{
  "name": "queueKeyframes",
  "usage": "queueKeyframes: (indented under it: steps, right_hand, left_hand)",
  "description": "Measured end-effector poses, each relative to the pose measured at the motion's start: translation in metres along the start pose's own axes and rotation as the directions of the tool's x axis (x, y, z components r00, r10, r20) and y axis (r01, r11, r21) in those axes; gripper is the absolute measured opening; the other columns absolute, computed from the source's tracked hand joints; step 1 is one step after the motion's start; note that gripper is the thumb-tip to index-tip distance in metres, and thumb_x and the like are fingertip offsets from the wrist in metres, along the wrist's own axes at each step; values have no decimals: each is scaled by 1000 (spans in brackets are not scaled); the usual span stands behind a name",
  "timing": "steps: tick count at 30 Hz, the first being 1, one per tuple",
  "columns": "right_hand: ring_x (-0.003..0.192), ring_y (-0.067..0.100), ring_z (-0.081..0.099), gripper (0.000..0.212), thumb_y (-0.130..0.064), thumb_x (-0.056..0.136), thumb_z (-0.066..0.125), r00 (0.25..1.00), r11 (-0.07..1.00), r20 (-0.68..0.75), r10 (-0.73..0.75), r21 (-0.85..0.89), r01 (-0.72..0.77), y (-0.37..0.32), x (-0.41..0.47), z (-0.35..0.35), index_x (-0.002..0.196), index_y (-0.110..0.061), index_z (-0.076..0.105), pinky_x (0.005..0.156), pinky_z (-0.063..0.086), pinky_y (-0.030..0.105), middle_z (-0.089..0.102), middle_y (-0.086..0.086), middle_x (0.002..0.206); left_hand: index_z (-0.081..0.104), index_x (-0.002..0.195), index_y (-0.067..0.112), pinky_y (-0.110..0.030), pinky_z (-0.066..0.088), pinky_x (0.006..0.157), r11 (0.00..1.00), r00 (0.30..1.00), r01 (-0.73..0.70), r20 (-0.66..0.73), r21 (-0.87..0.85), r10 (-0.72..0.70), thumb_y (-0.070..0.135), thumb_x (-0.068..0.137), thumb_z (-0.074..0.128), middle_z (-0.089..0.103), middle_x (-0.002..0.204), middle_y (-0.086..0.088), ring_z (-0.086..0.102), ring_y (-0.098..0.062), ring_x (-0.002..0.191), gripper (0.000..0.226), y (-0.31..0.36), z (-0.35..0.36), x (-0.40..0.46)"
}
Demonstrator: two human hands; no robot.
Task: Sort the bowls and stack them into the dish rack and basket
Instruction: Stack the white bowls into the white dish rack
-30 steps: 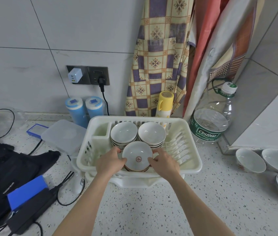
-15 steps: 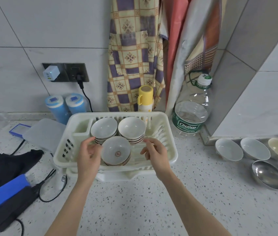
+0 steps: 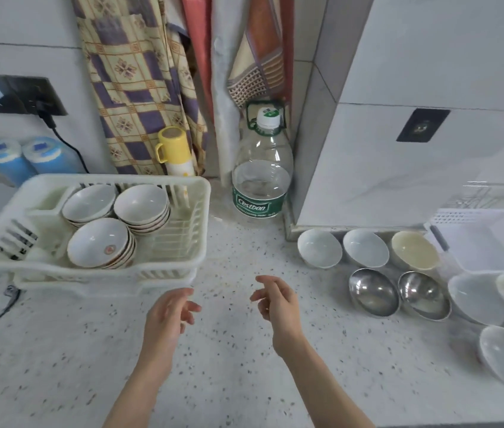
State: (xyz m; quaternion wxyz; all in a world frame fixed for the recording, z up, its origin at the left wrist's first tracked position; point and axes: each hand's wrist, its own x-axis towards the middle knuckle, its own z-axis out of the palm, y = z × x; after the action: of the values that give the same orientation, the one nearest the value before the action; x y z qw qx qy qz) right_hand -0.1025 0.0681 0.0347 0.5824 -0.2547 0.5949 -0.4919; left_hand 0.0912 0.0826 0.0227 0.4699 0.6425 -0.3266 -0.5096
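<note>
The white dish rack (image 3: 170, 267) stands at the left and holds three stacks of white bowls: a front stack (image 3: 99, 244) with a red mark inside, a back left stack (image 3: 88, 202) and a back right stack (image 3: 141, 203). My left hand (image 3: 169, 313) and my right hand (image 3: 277, 299) hover over the bare counter in front of the rack, fingers loosely curled, holding nothing. At the right, loose bowls sit on the counter: two white bowls (image 3: 319, 248) (image 3: 365, 248), a cream bowl (image 3: 415, 250), two steel bowls (image 3: 372, 291) (image 3: 423, 295) and larger white bowls (image 3: 473, 298).
A large water bottle (image 3: 261, 177) stands in the corner behind the counter, next to a yellow flask (image 3: 173, 149) and hanging cloths. Two blue canisters (image 3: 28, 157) and a plugged cable (image 3: 68, 143) are behind the rack. A clear tray (image 3: 491, 242) sits at the far right.
Both hands let go of the front bowl stack in the rack and drew back to the right over the counter. The view has swung right, showing more loose bowls.
</note>
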Motion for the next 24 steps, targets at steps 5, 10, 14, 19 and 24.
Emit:
queueKeyframes:
  steps: [5, 10, 14, 19, 24]
  right_hand:
    - [46, 9, 44, 17, -20, 97, 54, 993, 997, -89, 74, 3, -74, 4, -7, -56, 97, -14, 70, 50, 36, 20, 66, 0, 62]
    - [45, 8, 42, 16, -20, 93, 56, 974, 993, -195, 118, 42, -112, 10, -8, -85, 98, -15, 70, 53, 35, 22, 66, 0, 63]
    - [45, 8, 43, 15, -19, 94, 56, 955, 991, -273, 115, 93, -92, 11, -7, -93, 95, -17, 71, 49, 35, 20, 68, -1, 62]
    - [45, 8, 44, 13, -21, 93, 59, 926, 989, -363, 106, 135, -61, 7, -5, -116, 97, -16, 70, 54, 37, 23, 69, -2, 65]
    - [47, 6, 45, 11, -21, 94, 59, 883, 992, -466, 53, 127, 7, -12, 9, -157, 98, -17, 68, 53, 37, 23, 71, -1, 73]
  left_hand:
    - [72, 95, 21, -30, 42, 60, 982, 984, 123, 110, 142, -139, 21, 97, 56, 76, 77, -3, 59, -13, 61, 16, -30, 53, -25]
    - [69, 101, 24, -28, 44, 65, 952, 939, 142, 268, 271, -216, 24, 99, 52, 76, 80, 4, 62, -12, 68, 17, -38, 88, -35]
    - [67, 101, 24, -25, 42, 60, 933, 903, 149, 339, 329, -263, 27, 99, 52, 76, 77, 7, 61, -6, 61, 15, -37, 108, -31]
    - [62, 105, 26, -24, 39, 56, 927, 870, 159, 395, 341, -295, 32, 99, 54, 76, 85, 5, 60, -10, 64, 12, -32, 137, -14]
    - [56, 114, 24, -21, 34, 48, 924, 860, 208, 391, 320, -329, 31, 98, 54, 77, 94, 2, 58, -13, 65, 17, -25, 183, 5]
